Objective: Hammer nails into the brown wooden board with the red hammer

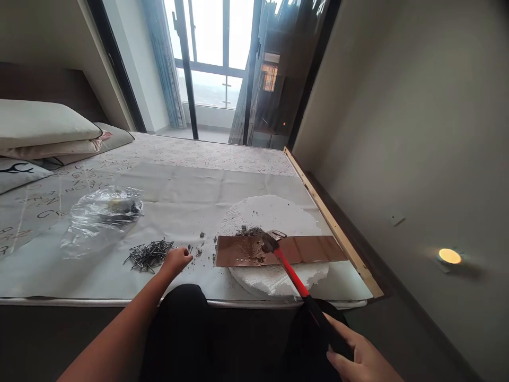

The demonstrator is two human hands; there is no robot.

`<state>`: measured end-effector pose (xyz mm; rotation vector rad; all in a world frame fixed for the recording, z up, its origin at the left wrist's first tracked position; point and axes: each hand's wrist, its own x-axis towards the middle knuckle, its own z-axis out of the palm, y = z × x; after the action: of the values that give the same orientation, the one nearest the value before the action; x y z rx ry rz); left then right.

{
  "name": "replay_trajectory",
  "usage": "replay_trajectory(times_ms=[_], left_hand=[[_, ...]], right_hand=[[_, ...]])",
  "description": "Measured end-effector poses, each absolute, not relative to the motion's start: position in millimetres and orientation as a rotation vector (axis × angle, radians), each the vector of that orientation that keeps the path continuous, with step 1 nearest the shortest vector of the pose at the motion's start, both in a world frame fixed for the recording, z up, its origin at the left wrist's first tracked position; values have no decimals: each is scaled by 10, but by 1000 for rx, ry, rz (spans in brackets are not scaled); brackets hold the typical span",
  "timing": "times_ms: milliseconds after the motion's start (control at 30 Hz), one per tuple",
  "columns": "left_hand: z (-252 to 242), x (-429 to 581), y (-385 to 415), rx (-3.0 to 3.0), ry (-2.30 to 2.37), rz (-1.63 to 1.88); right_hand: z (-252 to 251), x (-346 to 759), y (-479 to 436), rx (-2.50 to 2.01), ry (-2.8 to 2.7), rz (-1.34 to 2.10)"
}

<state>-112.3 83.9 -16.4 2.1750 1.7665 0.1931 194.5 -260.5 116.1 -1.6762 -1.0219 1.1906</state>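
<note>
Bed point(119, 276) lower frame: left hand point(177, 261) fingers curled beside nails point(149, 254); right hand point(358, 355) fingers wrapped around hammer point(292, 273), head on brown board point(310, 249).

You are facing a bed point(222, 154) covered with a letter-printed sheet. A pale cloth point(191, 185) is spread flat over its near part. Directly on the cloth lie a crumpled clear plastic bag point(99, 217), a loose pile of nails point(149, 254) just in front of it, and a white foam disc point(274, 212). A brown board point(310, 249) lies across the disc. Pillows point(43, 127) are stacked at the bed's far left.
</note>
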Motion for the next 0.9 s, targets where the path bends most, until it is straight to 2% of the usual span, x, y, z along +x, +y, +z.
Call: replay_trajectory(times_ms=[100, 267, 500, 900], left_hand=[[198, -946, 638, 2009, 1581, 517], [541, -156, 149, 1925, 1097, 699], [302, 744, -86, 2000, 964, 676], [102, 886, -69, 2139, 978, 680]], right_hand=[[1137, 2000, -2635, -1610, -936, 1247], [1111, 2093, -2691, -1684, -851, 1268], [941, 2231, -2793, -1678, -858, 1305], [951, 2342, -2752, -1613, -965, 1260]])
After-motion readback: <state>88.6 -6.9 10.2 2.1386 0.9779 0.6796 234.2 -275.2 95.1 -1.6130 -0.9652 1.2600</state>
